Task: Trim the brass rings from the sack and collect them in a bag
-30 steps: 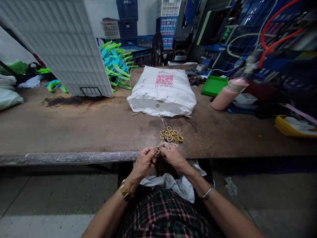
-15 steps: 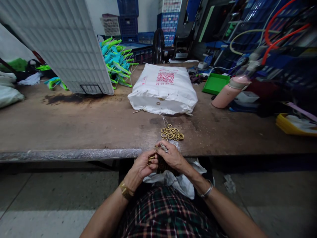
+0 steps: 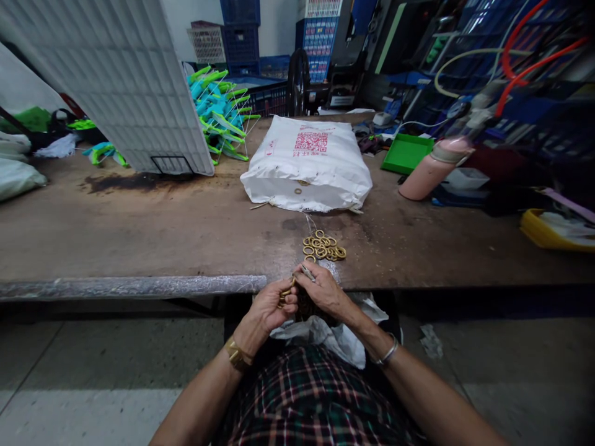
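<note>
At lower centre, with left hand (image 3: 271,310) clamped on gold-coloured rings (image 3: 284,293) and right hand (image 3: 328,293) on a small metal tool (image 3: 307,273), I judge loosened fingers could spill rings.

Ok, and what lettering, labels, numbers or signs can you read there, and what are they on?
No word or number is legible.
White sack: red QR code, plain to see but not readable as text; the red characters above and below it are too small and blurred.
Dark equipment behind the table: pale label, too small to read.
</note>
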### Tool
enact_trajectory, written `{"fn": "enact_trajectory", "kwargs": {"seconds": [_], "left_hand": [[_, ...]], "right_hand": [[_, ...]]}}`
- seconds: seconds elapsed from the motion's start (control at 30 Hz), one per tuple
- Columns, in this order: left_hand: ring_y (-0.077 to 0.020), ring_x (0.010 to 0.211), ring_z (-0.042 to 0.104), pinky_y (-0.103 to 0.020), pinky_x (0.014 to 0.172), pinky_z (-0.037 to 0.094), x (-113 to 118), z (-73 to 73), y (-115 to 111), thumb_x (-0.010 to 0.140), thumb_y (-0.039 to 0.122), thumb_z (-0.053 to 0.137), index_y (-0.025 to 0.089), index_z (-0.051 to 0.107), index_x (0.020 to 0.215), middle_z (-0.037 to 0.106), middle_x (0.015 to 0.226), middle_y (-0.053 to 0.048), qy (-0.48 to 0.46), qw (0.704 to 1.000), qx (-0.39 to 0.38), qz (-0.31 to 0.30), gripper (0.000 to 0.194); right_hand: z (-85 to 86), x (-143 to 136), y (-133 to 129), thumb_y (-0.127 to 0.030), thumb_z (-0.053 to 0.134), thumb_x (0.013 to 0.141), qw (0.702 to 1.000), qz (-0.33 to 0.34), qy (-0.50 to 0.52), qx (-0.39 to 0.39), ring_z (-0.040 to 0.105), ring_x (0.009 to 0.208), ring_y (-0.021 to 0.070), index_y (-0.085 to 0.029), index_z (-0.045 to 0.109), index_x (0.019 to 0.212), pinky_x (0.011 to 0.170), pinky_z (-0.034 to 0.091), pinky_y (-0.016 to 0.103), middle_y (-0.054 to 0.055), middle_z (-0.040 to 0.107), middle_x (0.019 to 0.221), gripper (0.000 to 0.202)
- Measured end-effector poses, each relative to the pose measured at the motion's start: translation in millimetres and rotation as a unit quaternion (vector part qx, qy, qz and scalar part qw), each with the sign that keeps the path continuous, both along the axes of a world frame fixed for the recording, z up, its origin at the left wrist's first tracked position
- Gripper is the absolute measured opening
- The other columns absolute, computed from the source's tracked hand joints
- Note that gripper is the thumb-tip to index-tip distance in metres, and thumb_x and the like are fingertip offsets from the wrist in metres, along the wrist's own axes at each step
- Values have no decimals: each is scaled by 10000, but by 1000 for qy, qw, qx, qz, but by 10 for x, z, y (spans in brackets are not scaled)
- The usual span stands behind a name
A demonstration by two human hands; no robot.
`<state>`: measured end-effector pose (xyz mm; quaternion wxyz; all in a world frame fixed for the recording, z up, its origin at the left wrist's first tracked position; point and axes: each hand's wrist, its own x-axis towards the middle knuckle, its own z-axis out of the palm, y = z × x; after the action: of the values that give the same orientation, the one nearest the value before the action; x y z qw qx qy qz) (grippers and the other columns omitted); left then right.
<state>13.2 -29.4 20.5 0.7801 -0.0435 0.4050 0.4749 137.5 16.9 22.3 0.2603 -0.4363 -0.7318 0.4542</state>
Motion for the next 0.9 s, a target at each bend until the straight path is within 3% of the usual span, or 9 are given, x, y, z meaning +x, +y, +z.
{"fn": "enact_trajectory", "kwargs": {"seconds": [0.37, 0.6, 0.77, 0.9], "left_hand": [[-26, 321, 353, -122, 305, 234, 3, -24, -22, 814, 92, 445, 117, 482, 654, 467, 484, 22, 3, 1000, 0, -22, 166], [-18, 325, 337, -118, 323, 195, 13, -39, -39, 749, 128, 545, 141, 444, 650, 465, 477, 33, 37, 998, 26, -40, 142], [-14, 344, 355, -119, 336, 197, -20, -68, -49, 676, 174, 637, 147, 444, 675, 481, 506, 38, 61, 995, 67, -39, 195], [-12, 350, 360, -116, 338, 194, -37, -90, -51, 660, 185, 645, 151, 437, 684, 485, 512, 44, 79, 994, 72, -19, 212]], "right_hand": [[25, -6, 0, -307, 418, 796, 1000, 6, 3, -23, 412, 591, 102, -179, 510, 655, 580, 318, 222, -45, 487, 605, 211], [-65, -5, 15, -324, 392, 804, 1000, 1, 6, -25, 392, 577, 101, -186, 455, 625, 567, 309, 223, -48, 440, 589, 235], [-135, 54, -1, -290, 372, 824, 997, 6, -58, 46, 363, 544, 103, -196, 439, 635, 539, 282, 221, -46, 405, 569, 221], [-159, 119, -40, -195, 400, 797, 980, 53, -134, 138, 392, 560, 115, -200, 477, 693, 553, 272, 226, -27, 461, 596, 130]]}}
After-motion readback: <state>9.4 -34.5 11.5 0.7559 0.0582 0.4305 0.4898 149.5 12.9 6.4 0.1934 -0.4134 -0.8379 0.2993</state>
